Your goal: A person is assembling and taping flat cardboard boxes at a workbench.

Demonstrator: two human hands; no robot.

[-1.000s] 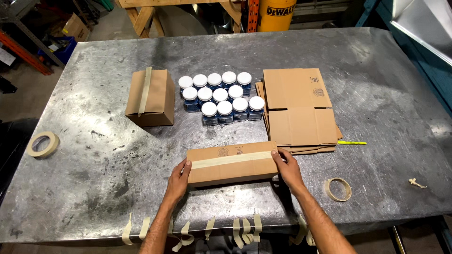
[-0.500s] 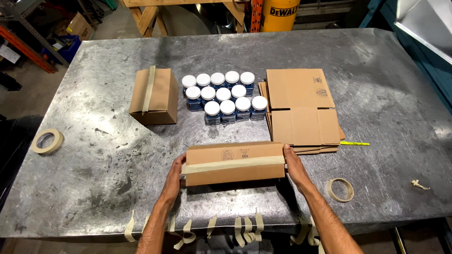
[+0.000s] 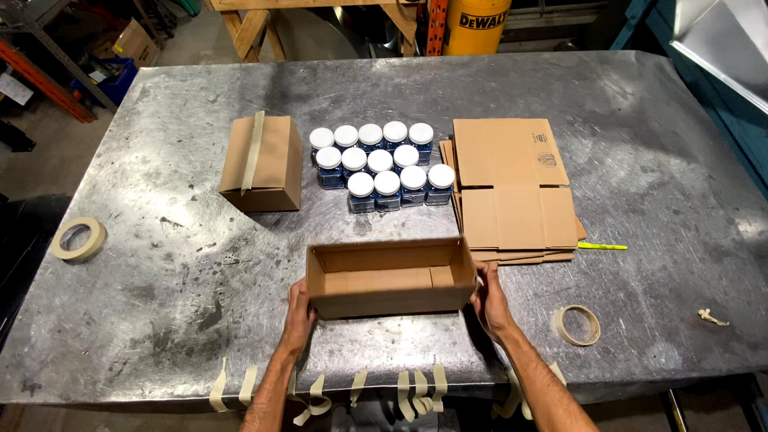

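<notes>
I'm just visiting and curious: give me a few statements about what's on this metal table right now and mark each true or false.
1. Both hands hold the open cardboard box, the left hand and right hand at opposite ends. True.
2. The open box is filled with jars. False: its inside is empty.
3. The white-lidded jars stand in a cluster between the taped box and the flattened cartons. True.
4. Only one tape roll lies on the table. False: one tape roll lies at the left edge, another roll near the right hand.
5. Tape strips hang along the table's near edge. True.
</notes>
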